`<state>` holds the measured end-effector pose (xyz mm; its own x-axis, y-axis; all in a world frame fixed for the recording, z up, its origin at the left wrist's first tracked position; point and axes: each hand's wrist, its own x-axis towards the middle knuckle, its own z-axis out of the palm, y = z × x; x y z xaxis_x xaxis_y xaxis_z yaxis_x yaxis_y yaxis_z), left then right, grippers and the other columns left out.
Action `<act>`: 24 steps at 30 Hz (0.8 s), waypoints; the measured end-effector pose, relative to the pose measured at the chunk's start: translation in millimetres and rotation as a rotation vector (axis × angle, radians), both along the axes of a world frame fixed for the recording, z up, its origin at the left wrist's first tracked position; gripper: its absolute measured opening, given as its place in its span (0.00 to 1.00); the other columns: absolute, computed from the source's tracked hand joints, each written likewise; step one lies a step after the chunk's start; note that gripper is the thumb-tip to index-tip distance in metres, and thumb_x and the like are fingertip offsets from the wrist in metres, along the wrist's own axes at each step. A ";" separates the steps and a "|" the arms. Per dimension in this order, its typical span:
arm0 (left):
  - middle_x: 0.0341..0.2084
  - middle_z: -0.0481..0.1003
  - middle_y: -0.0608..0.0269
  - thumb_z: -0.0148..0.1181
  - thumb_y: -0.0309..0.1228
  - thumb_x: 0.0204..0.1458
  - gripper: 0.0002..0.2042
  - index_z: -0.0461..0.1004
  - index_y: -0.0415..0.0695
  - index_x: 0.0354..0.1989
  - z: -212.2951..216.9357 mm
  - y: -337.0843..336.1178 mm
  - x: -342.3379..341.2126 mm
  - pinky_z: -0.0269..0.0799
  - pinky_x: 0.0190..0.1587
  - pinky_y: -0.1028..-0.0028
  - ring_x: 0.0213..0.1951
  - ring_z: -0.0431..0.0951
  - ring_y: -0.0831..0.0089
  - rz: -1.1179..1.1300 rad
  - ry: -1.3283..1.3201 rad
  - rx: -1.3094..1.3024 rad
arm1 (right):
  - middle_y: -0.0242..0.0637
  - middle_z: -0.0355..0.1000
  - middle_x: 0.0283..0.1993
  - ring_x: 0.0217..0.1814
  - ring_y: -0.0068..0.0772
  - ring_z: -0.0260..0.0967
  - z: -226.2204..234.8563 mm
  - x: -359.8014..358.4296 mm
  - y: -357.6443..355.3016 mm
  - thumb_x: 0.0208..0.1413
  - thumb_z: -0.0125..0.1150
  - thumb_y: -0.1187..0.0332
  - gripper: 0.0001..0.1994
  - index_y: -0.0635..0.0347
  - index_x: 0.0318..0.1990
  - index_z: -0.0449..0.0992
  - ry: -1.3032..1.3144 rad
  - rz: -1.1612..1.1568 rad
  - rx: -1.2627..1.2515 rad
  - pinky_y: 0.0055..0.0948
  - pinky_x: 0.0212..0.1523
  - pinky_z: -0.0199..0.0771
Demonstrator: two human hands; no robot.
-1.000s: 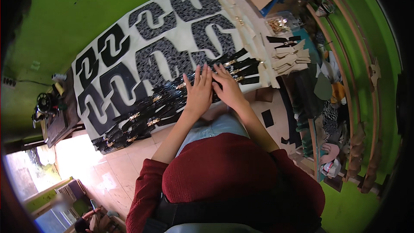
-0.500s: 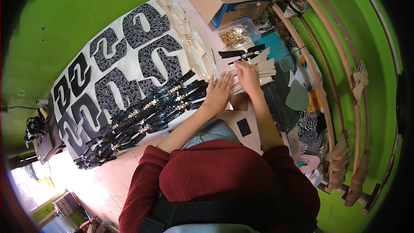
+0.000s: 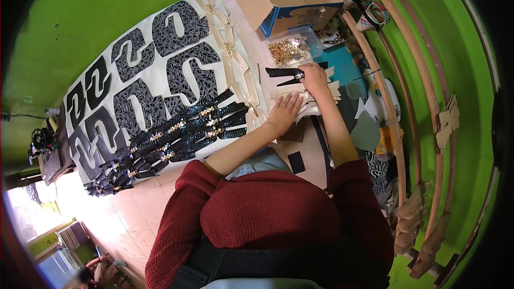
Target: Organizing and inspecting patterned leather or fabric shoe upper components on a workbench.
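Head view: the right hand (image 3: 314, 79) is found with its fingers bent over the middle of a black strap (image 3: 281, 72); contact is shown, but whether the strap is firmly pinched or only touched cannot be told. The left hand (image 3: 285, 111) is laid flat, fingers extended and nothing clasped, on the stacked beige strips (image 3: 279, 92). Both strap and stack are sited at the right end of the pale worktable (image 3: 247, 29), the black strap lying just beyond the strips. For sound handling, it is judged that the strips should be kept pressed lightly by the left palm, and that the strap should be gripped near its bright fitting, without the beige ends beneath being dragged. The clear plastic box (image 3: 317, 44) of gold-coloured fittings (image 3: 289, 51), stationed just beyond, should not be knocked. Farther left, the joined beige straps (image 3: 228, 67) and the row of glossy black straps (image 3: 213, 129) should be left undisturbed.
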<state>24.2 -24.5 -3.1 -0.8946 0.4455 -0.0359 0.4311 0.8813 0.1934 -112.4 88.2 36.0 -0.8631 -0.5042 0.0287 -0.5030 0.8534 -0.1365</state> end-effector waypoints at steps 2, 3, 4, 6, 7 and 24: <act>0.64 0.44 0.53 0.46 0.32 0.50 0.32 0.42 0.40 0.64 -1.2 1.2 0.1 0.46 0.62 0.59 0.63 0.50 0.58 0.015 -0.007 -0.033 | 0.40 0.72 0.43 0.50 0.41 0.65 -2.3 -2.4 -5.3 0.33 0.66 0.74 0.23 0.55 0.44 0.75 -0.049 -0.002 0.030 0.35 0.50 0.65; 0.64 0.44 0.53 0.46 0.32 0.50 0.32 0.42 0.41 0.64 -2.1 2.3 -0.5 0.46 0.62 0.59 0.63 0.50 0.59 0.019 -0.007 -0.062 | 0.38 0.71 0.43 0.50 0.39 0.65 -4.9 -4.1 -5.4 0.38 0.59 0.76 0.18 0.55 0.41 0.75 -0.023 -0.005 0.047 0.34 0.49 0.66; 0.64 0.44 0.53 0.46 0.32 0.50 0.32 0.42 0.41 0.64 -3.0 3.1 0.0 0.46 0.62 0.59 0.63 0.50 0.59 0.024 -0.008 -0.063 | 0.36 0.71 0.43 0.49 0.38 0.65 -7.2 -5.6 -5.3 0.42 0.53 0.78 0.14 0.54 0.39 0.76 0.004 -0.009 0.064 0.34 0.48 0.66; 0.64 0.45 0.55 0.46 0.32 0.50 0.32 0.43 0.42 0.64 -6.9 3.1 1.5 0.47 0.62 0.59 0.63 0.50 0.60 0.032 0.012 -0.062 | 0.36 0.71 0.43 0.49 0.39 0.65 -10.6 -9.6 -7.7 0.43 0.52 0.78 0.13 0.55 0.38 0.76 0.005 -0.004 0.096 0.35 0.48 0.66; 0.64 0.45 0.55 0.46 0.32 0.50 0.32 0.43 0.42 0.64 -9.7 2.8 1.1 0.47 0.62 0.59 0.63 0.50 0.60 0.038 0.013 -0.063 | 0.36 0.70 0.43 0.49 0.40 0.65 -11.3 -11.6 -9.0 0.43 0.52 0.78 0.13 0.56 0.38 0.75 0.009 -0.006 0.129 0.36 0.48 0.67; 0.63 0.47 0.54 0.48 0.36 0.50 0.30 0.50 0.44 0.62 15.0 -8.4 2.6 0.40 0.62 0.49 0.63 0.49 0.59 0.015 -0.045 0.165 | 0.34 0.71 0.33 0.37 0.39 0.67 63.5 12.1 11.3 0.34 0.66 0.75 0.08 0.58 0.25 0.74 0.116 0.155 -0.518 0.32 0.39 0.67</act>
<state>26.8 -32.9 11.9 -0.9003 0.4352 -0.0035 0.4058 0.8422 0.3550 -100.3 99.5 99.5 -0.7562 -0.5200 0.3972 -0.6543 0.6041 -0.4549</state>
